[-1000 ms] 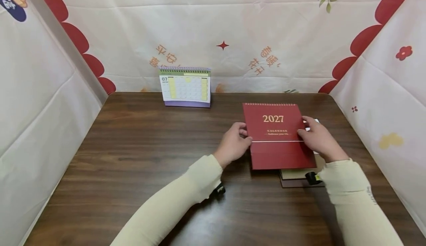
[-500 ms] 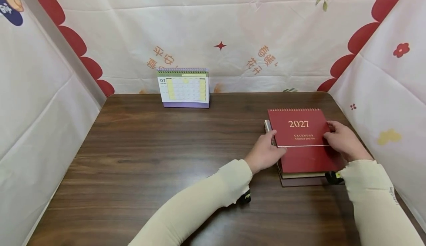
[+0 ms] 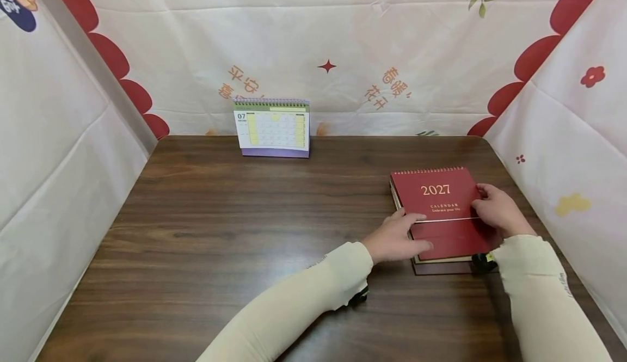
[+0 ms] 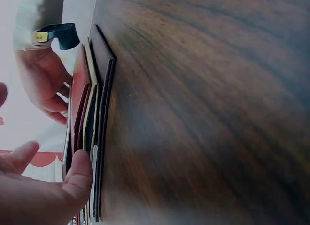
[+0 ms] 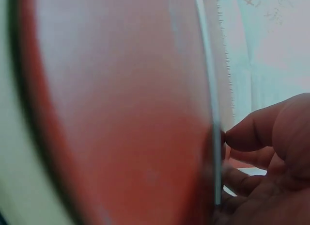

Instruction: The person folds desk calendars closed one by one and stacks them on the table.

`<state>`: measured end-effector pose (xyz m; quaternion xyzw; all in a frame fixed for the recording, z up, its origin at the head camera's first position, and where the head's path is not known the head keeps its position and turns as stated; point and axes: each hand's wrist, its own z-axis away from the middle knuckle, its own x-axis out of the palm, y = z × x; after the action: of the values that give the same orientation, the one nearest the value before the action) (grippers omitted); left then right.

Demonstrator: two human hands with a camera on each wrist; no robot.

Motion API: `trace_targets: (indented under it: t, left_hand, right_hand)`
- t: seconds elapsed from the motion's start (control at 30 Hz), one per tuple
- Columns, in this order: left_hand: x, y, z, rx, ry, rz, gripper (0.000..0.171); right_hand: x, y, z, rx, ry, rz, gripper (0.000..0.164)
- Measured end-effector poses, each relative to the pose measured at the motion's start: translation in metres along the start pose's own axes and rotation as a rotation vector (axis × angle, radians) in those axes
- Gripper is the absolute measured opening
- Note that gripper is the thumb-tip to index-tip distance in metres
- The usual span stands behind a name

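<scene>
A red 2027 desk calendar (image 3: 443,237) lies flat on top of a stack at the right of the table, gold spiral facing the far side. My right hand (image 3: 502,209) pinches its right edge, thumb on the cover and fingers curled below. At the left edge my left hand (image 3: 394,238) rests with fingers spread, thumb and a finger over the cover. Seen edge-on in the left wrist view, the stack beneath includes a dark brown bottom board (image 4: 107,84). The right wrist view shows the red cover (image 5: 131,137) large and blurred, beside my right fingers.
Another desk calendar (image 3: 274,129), purple and green with a 07 page, stands upright at the back left of the wooden table (image 3: 206,215). Printed white cloth (image 3: 343,41) walls the back and both sides.
Both hands have carried the red calendar rightward onto the stack, then drawn it slightly nearer. My left fingers have loosened from its edge and spread over it.
</scene>
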<state>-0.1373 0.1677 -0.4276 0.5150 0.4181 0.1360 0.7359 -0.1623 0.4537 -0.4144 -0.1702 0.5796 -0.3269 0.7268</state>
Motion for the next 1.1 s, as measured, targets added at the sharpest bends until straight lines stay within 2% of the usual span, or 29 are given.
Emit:
trace_targets:
  t: [0.13,0.27,0.43,0.6,0.73,0.87,1.0,1.1]
  left_hand:
    - [-0.001,0.001,-0.001,0.001,-0.007,-0.002,0.056]
    - [-0.002,0.000,0.000,0.025,0.006,-0.017,0.052]
    - [-0.003,-0.004,0.000,0.042,0.047,-0.013,0.045]
    - [-0.020,-0.018,-0.001,0.046,0.119,0.062,0.036]
    - [-0.055,-0.040,0.003,-0.047,0.224,0.251,0.033]
    - [-0.108,-0.065,0.019,-0.143,0.386,0.459,0.031]
    - [-0.167,-0.086,0.046,-0.165,0.520,0.522,0.031]
    - [-0.208,-0.102,0.071,-0.171,0.615,0.510,0.032]
  right_hand:
    - [0.003,0.000,0.000,0.018,-0.019,-0.016,0.064]
    - [0.006,0.001,-0.001,0.013,0.007,-0.034,0.062]
    - [0.006,0.003,-0.003,0.035,0.002,-0.052,0.064]
    - [0.000,0.002,0.000,0.046,-0.002,-0.026,0.068]
    - [-0.004,-0.012,0.004,0.010,0.105,0.022,0.068]
    - [-0.004,-0.036,0.007,-0.060,0.216,0.048,0.066]
    - [0.007,-0.060,0.001,-0.161,0.257,0.055,0.060]
    - [0.022,-0.079,-0.009,-0.233,0.252,0.064,0.056]
